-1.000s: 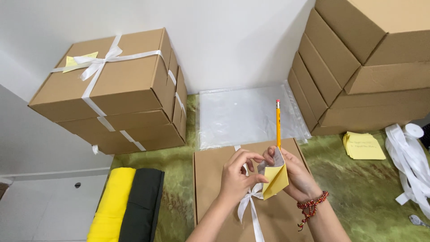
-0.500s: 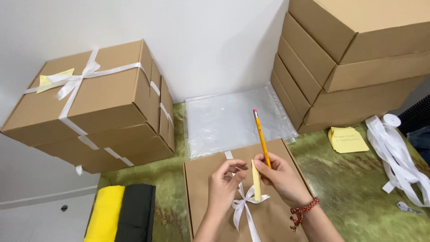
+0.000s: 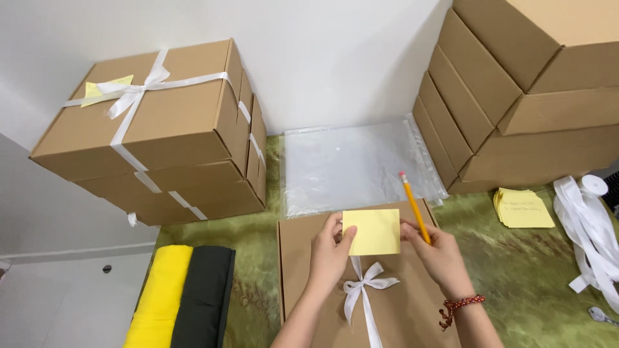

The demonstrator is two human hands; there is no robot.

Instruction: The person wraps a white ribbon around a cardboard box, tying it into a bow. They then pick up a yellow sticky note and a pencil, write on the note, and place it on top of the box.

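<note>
A flat brown cardboard box [image 3: 303,283] lies in front of me, tied with a white ribbon bow [image 3: 364,285]. Both hands hold a yellow sticky note [image 3: 372,231] flat and facing me above the box's far end. My left hand [image 3: 327,252] pinches its left edge. My right hand [image 3: 437,252] pinches its right edge and also grips a yellow pencil [image 3: 413,205], its eraser end pointing up and away. A beaded red bracelet [image 3: 459,305] is on the right wrist.
Ribbon-tied boxes [image 3: 151,129] are stacked at the left, plain boxes [image 3: 516,96] at the right. Clear plastic bags [image 3: 354,161] lie by the wall. A sticky note pad [image 3: 523,207] and loose white ribbon [image 3: 590,225] lie right; yellow and black fabric [image 3: 184,296] lies left.
The sticky note has turned from edge-on over the bow to flat and facing me, raised toward the box's far end. Both hands moved with it.
</note>
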